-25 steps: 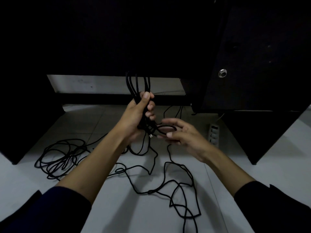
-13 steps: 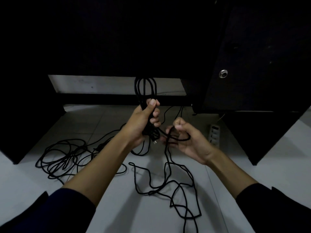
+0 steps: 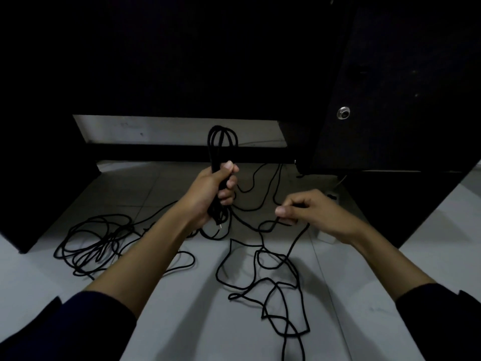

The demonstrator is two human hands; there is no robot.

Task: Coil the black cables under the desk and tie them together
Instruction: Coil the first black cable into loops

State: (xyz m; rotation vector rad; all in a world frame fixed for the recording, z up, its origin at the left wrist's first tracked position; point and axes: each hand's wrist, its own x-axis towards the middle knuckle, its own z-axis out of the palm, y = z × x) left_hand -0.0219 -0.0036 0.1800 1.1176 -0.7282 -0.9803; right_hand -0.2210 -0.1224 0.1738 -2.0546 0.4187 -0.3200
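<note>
Left hand [image 3: 208, 194]: at about 12 o'clock from the frame centre, fingers clenched around a coiled bundle [image 3: 221, 149] of black cable, thumb laid up along it.
Coiled bundle: held upright; its loops rise above the fist toward 12 o'clock and show against the pale wall strip [image 3: 177, 130], while shorter ends hang out below the fist.
Right hand [image 3: 309, 212]: at about 3 o'clock from the left hand and apart from it, thumb and forefinger pinching a loose strand [image 3: 270, 225] of black cable; the other fingers are curled in.
Loose strand: runs from the pinch toward 9 o'clock, sagging and then rising to the underside of the left fist; a second length drops from the right hand toward 6 o'clock.
Cable on the floor [image 3: 276, 282]: slack, crossing loops lie on the tiled floor [image 3: 169, 334] between the two forearms, trailing off toward 6 o'clock.
Second tangle [image 3: 96, 241]: a looser heap of black cable at about 9 o'clock, on the floor beside the left forearm.
Desk [image 3: 182, 53]: its dark underside fills the upper half; a dark side panel [image 3: 403, 87] at 2 o'clock carries a round metal fitting [image 3: 343, 112].
Sleeves: dark, at the lower corners.
</note>
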